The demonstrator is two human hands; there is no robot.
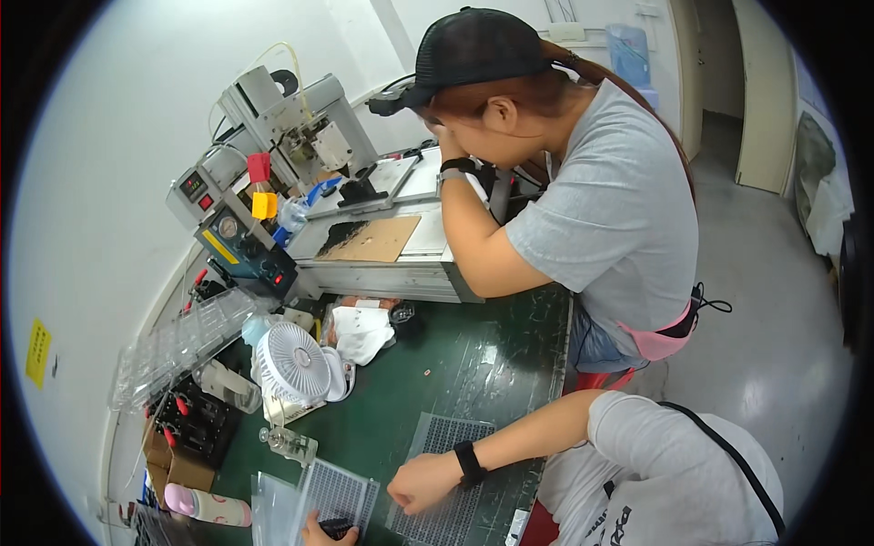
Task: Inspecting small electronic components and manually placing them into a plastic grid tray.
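Note:
My left hand (319, 535) shows at the bottom edge, fingers closed round a cluster of small black ribbed pieces (338, 527). It is over the lower end of a clear grid tray (341, 489) with many small cells. To its right, my right hand (426, 482), with a black band on the wrist, is closed with curled fingers pointing down. Whatever its fingertips hold is hidden. Beneath that hand and forearm lies a second clear grid tray (455, 429), flat on the green table mat (464, 364).
A white fan (293, 364), a glass jar (289, 445) and a pink-capped bottle (208, 505) stand to the left. Clear trays (182, 350) lean near the wall. Beyond, a co-worker (610, 200) bends beside a bench machine (382, 264) with cardboard (378, 238) on it.

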